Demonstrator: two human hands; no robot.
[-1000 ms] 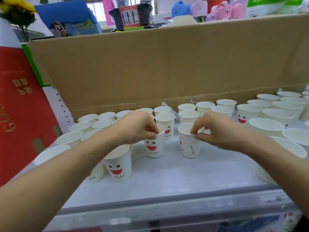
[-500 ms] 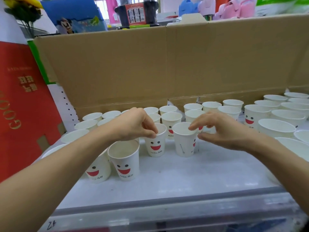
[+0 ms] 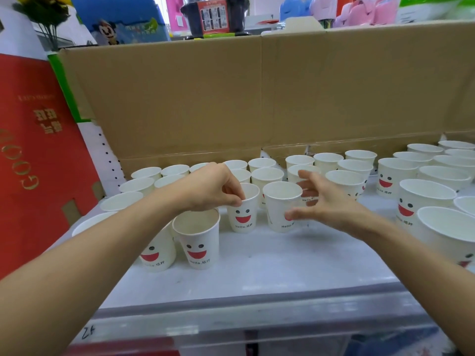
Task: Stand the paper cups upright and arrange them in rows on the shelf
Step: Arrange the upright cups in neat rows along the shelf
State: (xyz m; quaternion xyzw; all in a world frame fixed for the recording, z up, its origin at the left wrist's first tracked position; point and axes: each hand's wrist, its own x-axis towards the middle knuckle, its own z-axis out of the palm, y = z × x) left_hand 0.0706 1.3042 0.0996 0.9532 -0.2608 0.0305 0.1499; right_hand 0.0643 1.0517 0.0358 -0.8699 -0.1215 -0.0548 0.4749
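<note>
Several white paper cups with red smiling faces stand upright on the white shelf (image 3: 257,273). My left hand (image 3: 213,187) pinches the rim of one smiley cup (image 3: 244,211) in the middle. Just right of it stands another cup (image 3: 281,206). My right hand (image 3: 326,199) hovers beside that cup with fingers spread, holding nothing. Two more cups (image 3: 199,240) stand at the front left, under my left forearm. Rows of cups (image 3: 329,161) run along the back.
A tall brown cardboard wall (image 3: 257,98) closes the back of the shelf. A red box (image 3: 33,163) leans at the left. Larger-looking cups (image 3: 426,199) crowd the right side. The shelf's front edge has a clear plastic rail (image 3: 257,330).
My right hand has let go of the middle cup's rim and opened, drawing slightly right. My left hand keeps its pinch on the neighbouring cup. The view has shifted a little.
</note>
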